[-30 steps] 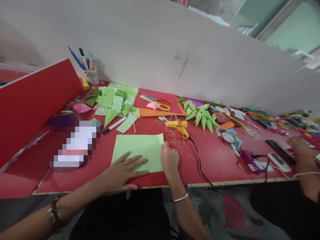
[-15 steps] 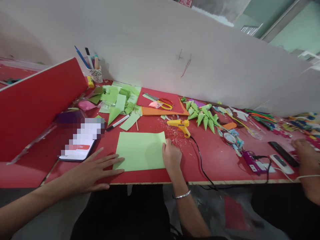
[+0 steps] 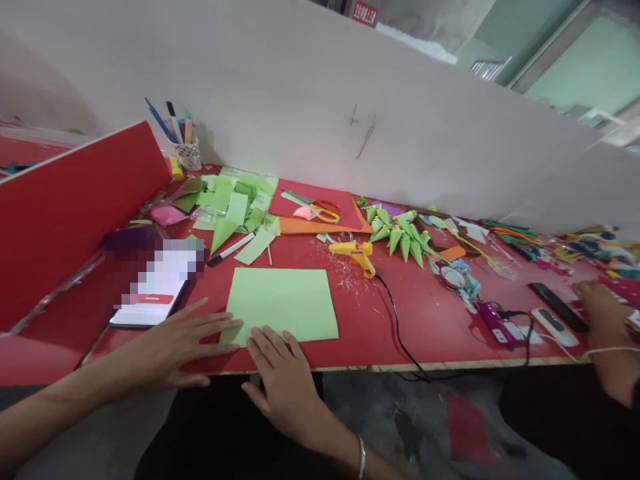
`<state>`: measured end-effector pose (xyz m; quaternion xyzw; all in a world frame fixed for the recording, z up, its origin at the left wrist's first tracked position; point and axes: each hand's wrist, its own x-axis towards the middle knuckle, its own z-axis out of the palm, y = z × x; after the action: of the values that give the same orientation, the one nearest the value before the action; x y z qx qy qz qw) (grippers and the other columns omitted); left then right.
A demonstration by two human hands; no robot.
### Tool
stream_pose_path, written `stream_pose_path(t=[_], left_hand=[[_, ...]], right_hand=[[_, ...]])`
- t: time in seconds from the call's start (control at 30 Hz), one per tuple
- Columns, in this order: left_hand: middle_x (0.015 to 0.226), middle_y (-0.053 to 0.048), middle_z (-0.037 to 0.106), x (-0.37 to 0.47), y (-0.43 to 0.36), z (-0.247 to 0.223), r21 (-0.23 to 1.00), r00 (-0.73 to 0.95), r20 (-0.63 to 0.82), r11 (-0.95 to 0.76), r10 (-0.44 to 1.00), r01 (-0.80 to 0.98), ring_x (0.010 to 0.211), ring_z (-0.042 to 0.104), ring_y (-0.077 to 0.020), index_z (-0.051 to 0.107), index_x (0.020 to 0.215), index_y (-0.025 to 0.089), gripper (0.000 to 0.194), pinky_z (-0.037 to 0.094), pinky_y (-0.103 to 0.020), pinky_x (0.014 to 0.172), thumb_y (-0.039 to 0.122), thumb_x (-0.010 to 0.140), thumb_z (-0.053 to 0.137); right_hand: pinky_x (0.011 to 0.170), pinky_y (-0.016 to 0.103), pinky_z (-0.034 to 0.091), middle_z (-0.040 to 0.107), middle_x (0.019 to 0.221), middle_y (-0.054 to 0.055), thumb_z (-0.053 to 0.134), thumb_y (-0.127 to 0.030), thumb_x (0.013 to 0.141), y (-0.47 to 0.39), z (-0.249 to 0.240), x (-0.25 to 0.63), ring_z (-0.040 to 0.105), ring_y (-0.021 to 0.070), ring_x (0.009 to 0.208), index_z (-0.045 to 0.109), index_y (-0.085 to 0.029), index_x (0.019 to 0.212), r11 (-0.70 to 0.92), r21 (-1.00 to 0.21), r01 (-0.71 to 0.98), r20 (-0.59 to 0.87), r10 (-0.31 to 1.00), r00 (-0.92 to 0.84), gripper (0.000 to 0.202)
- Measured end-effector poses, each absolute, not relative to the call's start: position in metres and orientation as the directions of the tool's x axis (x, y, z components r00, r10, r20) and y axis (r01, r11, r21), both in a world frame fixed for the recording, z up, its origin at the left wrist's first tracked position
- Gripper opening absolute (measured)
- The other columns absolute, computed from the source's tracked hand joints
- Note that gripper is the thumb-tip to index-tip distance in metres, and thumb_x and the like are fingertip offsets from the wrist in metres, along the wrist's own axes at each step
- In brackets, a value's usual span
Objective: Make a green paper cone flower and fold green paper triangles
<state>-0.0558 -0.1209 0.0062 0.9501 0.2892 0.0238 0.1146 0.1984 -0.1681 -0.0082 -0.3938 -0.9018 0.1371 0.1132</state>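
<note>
- One light-green sheet (image 3: 283, 300), seen in the head view: laid flat on the red desk (image 3: 425, 327), close to its near edge. Should it be dragged nearer, its border could be creased or pushed over the edge.
- One left hand (image 3: 175, 347): fingers open and spread, nothing gripped, tips rested on the near left corner of the sheet. With so light a contact, the paper could be allowed to pivot.
- One right hand (image 3: 285, 387): fingers extended, nothing gripped, laid on the near border of the sheet. If pressed unevenly against the other hand, the paper could be buckled.
- One yellow glue gun (image 3: 357, 250): placed just beyond the far right corner, nozzle turned leftward. Whether it is heated cannot be told; if hot, paper could be marked or skin burned by contact.
- One black cord (image 3: 397, 320): trailed over the near edge. Were it snagged by an arm, the gun could be pulled across the desk.
- Numerous pale shreds (image 3: 353, 283): scattered near the gun; if caught beneath the sheet, a smooth surface could be spoiled.
- One lit phone (image 3: 145, 313): set beside the left forearm, liable to be nudged by a wide sweep.
</note>
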Motion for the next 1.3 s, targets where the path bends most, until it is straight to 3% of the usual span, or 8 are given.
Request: stream_pose_path(t=[0.17,0.3,0.73,0.87,0.93,1.0,1.13,1.3], left_hand=[[0.133,0.008,0.047,-0.063,-0.122,0.011,0.252,0.833,-0.046,-0.800,0.551,0.544,0.115,0.051,-0.0181,0.040,0.128,0.044,0.045,0.028,-0.034,0.105,0.039,0.084,0.049],[0.131,0.008,0.049,-0.065,-0.126,0.017,0.312,0.827,-0.070,-0.776,0.557,0.549,0.113,0.053,-0.0167,0.038,0.129,0.042,0.045,0.028,-0.035,0.107,0.035,0.086,0.047],[0.119,0.002,0.061,-0.062,-0.126,0.010,0.093,0.887,0.104,-0.892,0.450,0.442,0.101,0.059,-0.0152,0.056,0.114,0.030,0.034,0.042,-0.031,0.092,0.020,0.084,0.044],[0.105,0.000,0.066,-0.042,-0.126,0.008,0.162,0.786,0.058,-0.782,0.616,0.602,0.092,0.060,-0.0161,0.063,0.094,0.026,0.022,0.045,-0.031,0.083,0.021,0.085,0.043],[0.098,-0.004,0.066,-0.026,-0.126,0.002,0.172,0.713,0.038,-0.707,0.700,0.686,0.089,0.059,-0.0196,0.062,0.087,0.022,0.017,0.045,-0.033,0.080,0.028,0.084,0.047],[0.112,-0.012,0.059,-0.012,-0.123,-0.005,0.142,0.651,0.088,-0.656,0.754,0.741,0.101,0.055,-0.0256,0.060,0.095,0.017,0.028,0.043,-0.038,0.085,0.039,0.079,0.054],[0.125,-0.013,0.050,0.006,-0.115,-0.007,0.136,0.621,0.133,-0.635,0.773,0.761,0.112,0.047,-0.0286,0.051,0.112,0.017,0.052,0.042,-0.040,0.088,0.051,0.074,0.058],[0.107,-0.009,0.061,0.018,-0.107,0.005,-0.020,0.678,0.081,-0.679,0.730,0.734,0.091,0.058,-0.0224,0.054,0.105,0.018,0.028,0.043,-0.035,0.077,0.030,0.080,0.055]], right_hand=[[0.106,0.038,0.026,0.038,0.140,-0.006,0.033,-0.040,0.092,-0.170,-0.015,0.230,0.033,0.0143,0.129,0.036,-0.028,0.133,0.586,-0.348,0.732,0.123,0.803,-0.584,0.043],[0.104,0.041,0.028,0.044,0.136,-0.002,0.039,-0.040,0.089,-0.172,-0.014,0.252,0.038,0.0187,0.126,0.041,-0.027,0.131,0.533,-0.303,0.790,0.129,0.844,-0.520,0.043],[0.094,0.042,0.038,0.059,0.120,0.006,0.050,-0.026,0.081,-0.163,-0.016,0.338,0.054,0.0231,0.108,0.059,-0.019,0.112,0.457,-0.063,0.887,0.251,0.868,-0.429,0.033],[0.093,0.046,0.039,0.062,0.110,0.011,0.047,-0.022,0.083,-0.147,-0.012,0.321,0.055,0.0253,0.103,0.064,-0.016,0.100,0.392,-0.108,0.914,0.359,0.873,-0.332,0.024],[0.094,0.041,0.041,0.055,0.120,0.012,0.050,-0.028,0.083,-0.137,-0.011,0.299,0.050,0.0242,0.112,0.056,-0.016,0.114,0.470,-0.169,0.866,0.328,0.856,-0.400,0.034],[0.095,0.038,0.042,0.046,0.132,0.010,0.055,-0.036,0.080,-0.126,-0.011,0.278,0.042,0.0243,0.121,0.048,-0.019,0.125,0.570,-0.214,0.793,0.244,0.817,-0.522,0.048],[0.088,0.036,0.047,0.055,0.122,0.011,0.060,-0.046,0.075,-0.105,-0.014,0.259,0.052,0.0242,0.109,0.054,-0.018,0.115,0.658,-0.192,0.728,0.210,0.753,-0.624,0.049],[0.091,0.032,0.040,0.067,0.081,0.003,0.047,-0.016,0.086,-0.093,-0.013,0.262,0.059,0.0131,0.072,0.061,-0.017,0.089,0.833,0.072,0.548,0.371,0.488,-0.790,0.014]])
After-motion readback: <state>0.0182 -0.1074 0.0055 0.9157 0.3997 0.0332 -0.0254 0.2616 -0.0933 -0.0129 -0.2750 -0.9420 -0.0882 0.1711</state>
